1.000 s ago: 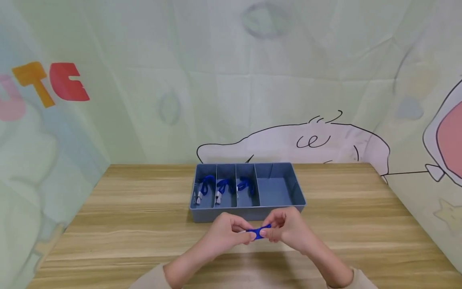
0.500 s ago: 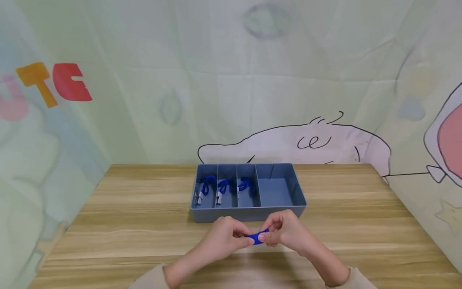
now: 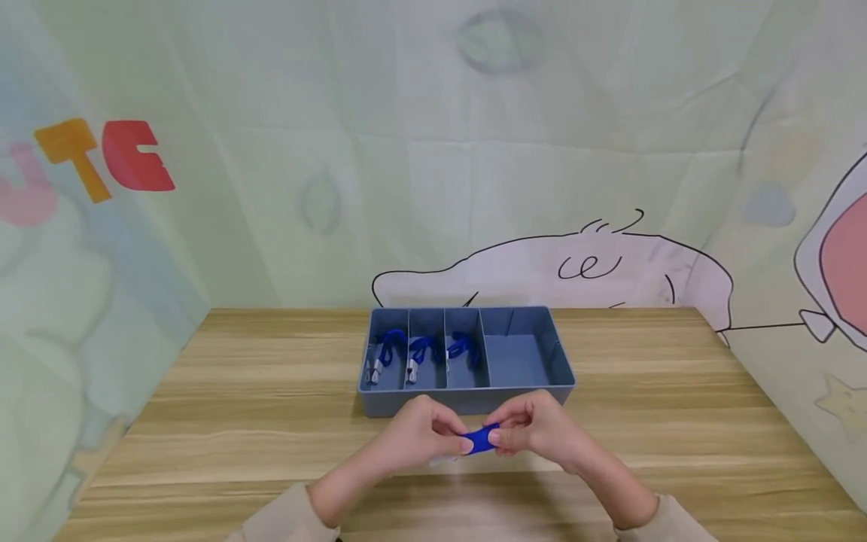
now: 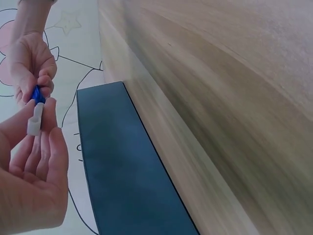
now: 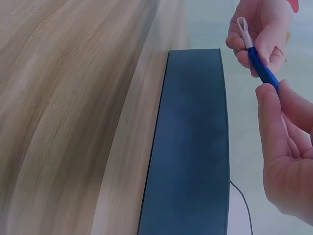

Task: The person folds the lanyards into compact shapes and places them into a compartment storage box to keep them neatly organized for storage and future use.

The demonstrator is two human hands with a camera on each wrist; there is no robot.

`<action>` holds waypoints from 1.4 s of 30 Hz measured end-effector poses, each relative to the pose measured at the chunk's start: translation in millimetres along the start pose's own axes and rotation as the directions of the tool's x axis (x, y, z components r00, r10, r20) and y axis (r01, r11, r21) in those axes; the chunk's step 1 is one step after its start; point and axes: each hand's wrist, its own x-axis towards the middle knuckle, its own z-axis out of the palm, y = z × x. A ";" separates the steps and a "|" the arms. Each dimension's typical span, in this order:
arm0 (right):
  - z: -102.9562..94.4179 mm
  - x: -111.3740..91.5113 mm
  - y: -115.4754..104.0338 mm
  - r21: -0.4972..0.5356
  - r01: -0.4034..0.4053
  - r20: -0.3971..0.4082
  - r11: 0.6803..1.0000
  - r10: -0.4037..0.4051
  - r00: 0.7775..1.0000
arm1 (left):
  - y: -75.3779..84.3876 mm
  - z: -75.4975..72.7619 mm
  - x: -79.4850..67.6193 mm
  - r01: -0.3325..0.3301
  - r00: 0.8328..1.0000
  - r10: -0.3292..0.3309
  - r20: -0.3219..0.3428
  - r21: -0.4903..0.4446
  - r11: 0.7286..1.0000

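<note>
Both hands hold a small folded blue lanyard (image 3: 481,439) over the table, in front of the tray. My left hand (image 3: 421,430) pinches its left end between thumb and fingers, and my right hand (image 3: 538,430) pinches the right end. From the lanyard's left end a white plastic fitting (image 4: 34,123) sticks out, tipped with a thin loop in the right wrist view. Three more blue lanyards, a left one (image 3: 391,346), a middle one (image 3: 421,348) and a right one (image 3: 463,346), lie bundled in the tray's three narrow compartments, with pale fittings at their ends.
The blue-grey divided tray (image 3: 467,401) stands just beyond the hands; its wide right-hand compartment shows a bare floor. Below is a wood-grain table (image 3: 257,391). A printed cloth backdrop (image 3: 271,188) rises behind the table and along its sides.
Both hands dip slightly toward me, then rise again, keeping their pinch on the lanyard. Its blue face is broader to the head view now, and the white end shows below the left hand.
</note>
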 end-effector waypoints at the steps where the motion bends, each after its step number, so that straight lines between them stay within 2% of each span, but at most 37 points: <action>1: -0.5 0.0 0.3 -0.009 0.007 -0.003 1.000 -0.007 1.000 | 0.0 0.2 0.5 0.000 1.000 0.000 -0.001 -0.003 1.000; 10: -14.7 0.0 1.9 -0.104 0.079 -0.024 0.991 -0.082 0.996 | 0.6 0.7 4.2 0.015 1.000 -0.015 -0.010 -0.015 1.000; 14: -29.0 -0.1 1.4 -0.142 0.088 -0.073 0.986 -0.099 0.992 | 1.2 -0.6 4.2 0.009 1.000 -0.009 -0.024 -0.001 1.000; 21: -61.9 0.1 2.6 -0.296 0.088 -0.168 0.951 -0.143 0.975 | 1.0 -5.6 3.0 0.024 0.999 -0.025 -0.044 -0.022 0.999; 26: -84.8 3.2 6.7 -0.313 0.064 -0.309 0.948 -0.165 0.937 | 0.5 -7.6 3.2 0.035 0.998 -0.036 -0.053 -0.028 0.999; 29: -96.1 5.7 11.6 -0.338 0.061 -0.358 0.939 -0.188 0.915 | -0.3 -8.5 3.5 0.029 0.998 -0.030 -0.062 -0.029 0.999; 34: -106.8 9.7 23.0 -0.352 0.081 -0.365 0.933 -0.216 0.906 | -3.0 -9.0 4.6 0.034 0.996 -0.038 -0.083 -0.044 0.998; 37: -109.0 12.8 28.6 -0.317 0.086 -0.373 0.945 -0.208 0.904 | -4.0 -9.0 6.0 0.047 0.993 -0.050 -0.110 -0.032 0.998; 42: -111.3 18.2 32.8 -0.244 0.055 -0.390 0.968 -0.150 0.909 | -1.7 -9.3 10.8 0.032 0.984 -0.029 -0.175 0.016 0.999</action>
